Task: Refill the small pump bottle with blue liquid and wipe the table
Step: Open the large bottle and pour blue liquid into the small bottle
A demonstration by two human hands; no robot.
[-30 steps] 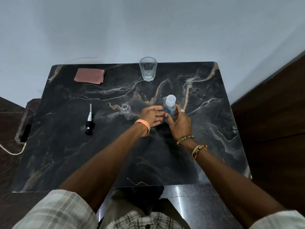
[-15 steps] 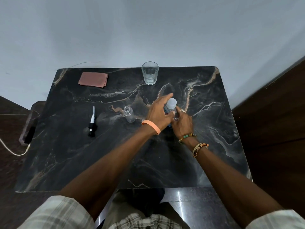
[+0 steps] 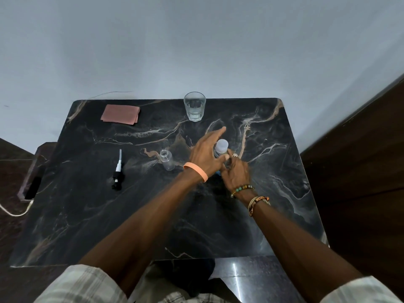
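Head view: a person's two bare arms reach over a dark marble table (image 3: pixel 87 215) with pale veins.
Grip: the right hand (image 3: pixel 237 173) curls round the lower part of a clear plastic bottle of blue liquid with a whitish cap (image 3: pixel 221 146), which stands upright on the table.
Left hand: the left hand (image 3: pixel 204 154) lies against the bottle's left side, with one finger straight past the cap. It is blurred, so I cannot tell if it holds on.
Small bottle: a small clear pump bottle with its top off (image 3: pixel 166 161) stands just left of the grip, near the left wrist.
Pump top: a black pump top with a white tube (image 3: pixel 118 171) lies farther left, well apart.
Glass: a clear drinking glass with water (image 3: pixel 194 106) stands beyond the grip, by the far edge.
Cloth: a folded pink cloth (image 3: pixel 120 114) lies far left and beyond, near the far corner.
Edges: the far edge meets a pale grey wall (image 3: pixel 196 40). The right edge runs beside a brown wooden panel (image 3: pixel 360 160).
Open room: bare tabletop spreads right of the grip and back toward the person.
In the way: the small bottle is nearest the left wrist, and the glass stands beyond the straight finger.
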